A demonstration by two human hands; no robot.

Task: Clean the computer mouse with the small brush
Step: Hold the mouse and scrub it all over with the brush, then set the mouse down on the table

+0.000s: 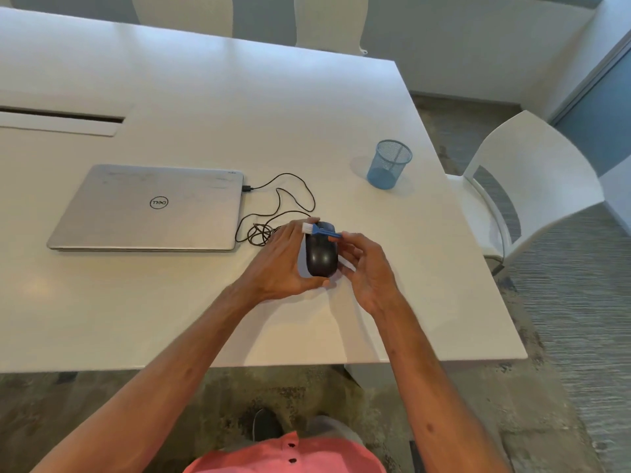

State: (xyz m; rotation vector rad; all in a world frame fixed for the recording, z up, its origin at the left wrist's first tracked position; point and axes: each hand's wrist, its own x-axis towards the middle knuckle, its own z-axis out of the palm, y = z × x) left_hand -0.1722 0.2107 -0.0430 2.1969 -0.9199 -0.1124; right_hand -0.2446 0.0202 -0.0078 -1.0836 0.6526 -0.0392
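Mouse [321,256] gripped in left hand [283,264] right of laptop [150,206]; right hand [367,268] pinching brush [321,231] should sweep bristles lightly across buttons.

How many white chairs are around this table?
3: two chair backs behind the table's far edge, one chair at its right side. Others may sit outside the frame.

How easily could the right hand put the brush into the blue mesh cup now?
Probably yes. The right hand holds the brush over the mouse, and the table between it and the blue mesh cup shows nothing in the way.
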